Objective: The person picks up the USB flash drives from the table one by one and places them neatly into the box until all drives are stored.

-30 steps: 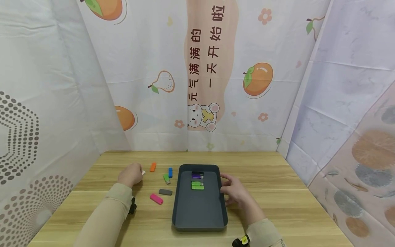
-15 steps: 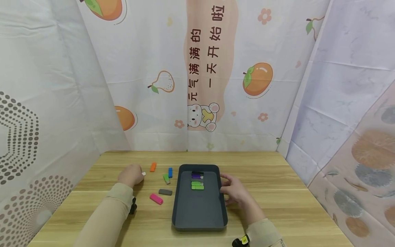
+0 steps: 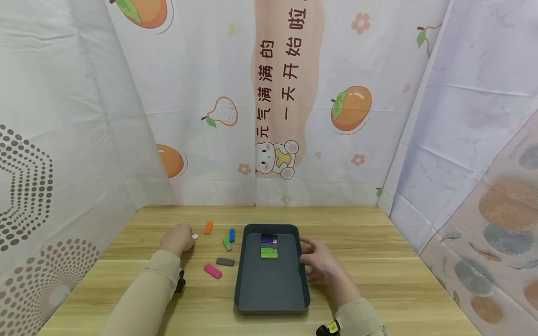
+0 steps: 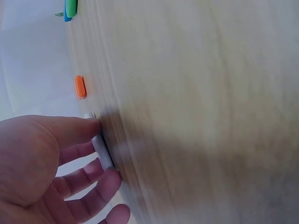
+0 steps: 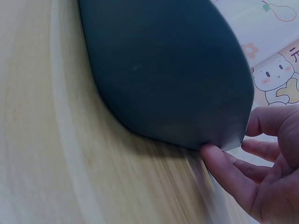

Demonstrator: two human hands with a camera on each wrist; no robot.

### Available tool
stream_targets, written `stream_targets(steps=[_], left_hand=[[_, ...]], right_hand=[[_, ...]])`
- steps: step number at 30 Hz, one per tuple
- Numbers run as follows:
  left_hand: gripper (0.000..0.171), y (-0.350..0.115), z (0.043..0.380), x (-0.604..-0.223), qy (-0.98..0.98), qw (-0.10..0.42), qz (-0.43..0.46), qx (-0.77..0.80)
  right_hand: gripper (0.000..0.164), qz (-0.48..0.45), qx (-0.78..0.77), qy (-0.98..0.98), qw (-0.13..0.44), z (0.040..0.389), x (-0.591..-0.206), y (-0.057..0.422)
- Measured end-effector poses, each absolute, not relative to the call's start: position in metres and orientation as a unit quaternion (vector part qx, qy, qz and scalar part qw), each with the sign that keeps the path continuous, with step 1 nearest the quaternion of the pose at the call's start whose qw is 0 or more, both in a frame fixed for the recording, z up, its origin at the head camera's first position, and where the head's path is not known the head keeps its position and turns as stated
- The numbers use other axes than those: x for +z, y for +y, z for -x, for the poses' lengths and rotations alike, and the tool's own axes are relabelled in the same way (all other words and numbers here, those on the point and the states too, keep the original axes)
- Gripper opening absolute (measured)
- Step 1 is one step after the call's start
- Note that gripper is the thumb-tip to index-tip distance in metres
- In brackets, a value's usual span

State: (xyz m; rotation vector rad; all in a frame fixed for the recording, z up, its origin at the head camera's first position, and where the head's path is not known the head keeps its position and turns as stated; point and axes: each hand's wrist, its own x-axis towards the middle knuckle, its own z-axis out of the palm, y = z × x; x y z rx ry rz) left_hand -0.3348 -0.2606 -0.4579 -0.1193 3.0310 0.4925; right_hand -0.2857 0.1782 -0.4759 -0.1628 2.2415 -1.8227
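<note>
My left hand point(image 3: 178, 239) is low over the left part of the table, pinching a white USB stick point(image 4: 103, 153) between thumb and fingertips. Only the stick's tip peeks out in the head view. At the dark grey tray's point(image 3: 271, 291) right side is my right hand point(image 3: 320, 258), its thumb and fingers holding the wall and rim. Inside the tray, toward its far end, lie a black USB stick point(image 3: 269, 235), a purple one point(image 3: 269, 241) and green ones point(image 3: 269, 255), laid crosswise.
Left of the tray lie scattered USB sticks: orange point(image 3: 208, 227), blue point(image 3: 232, 235), green point(image 3: 227, 243), grey point(image 3: 225, 262) and pink point(image 3: 213, 271). A printed curtain point(image 3: 201, 154) hangs behind the wooden table point(image 3: 361, 233).
The white stick's visible tip shifts slightly at my left fingers. My right hand, the tray and the loose sticks stay in place.
</note>
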Motion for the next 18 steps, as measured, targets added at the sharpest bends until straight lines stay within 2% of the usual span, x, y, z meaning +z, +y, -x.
stream_targets(steps=[18], left_hand=[[0.011, -0.2644, 0.3333, -0.4575, 0.987, 0.006, 0.016, 0.159]], right_hand=[[0.078, 0.059, -0.637, 0.757, 0.133, 0.2808, -0.4711, 0.1798]])
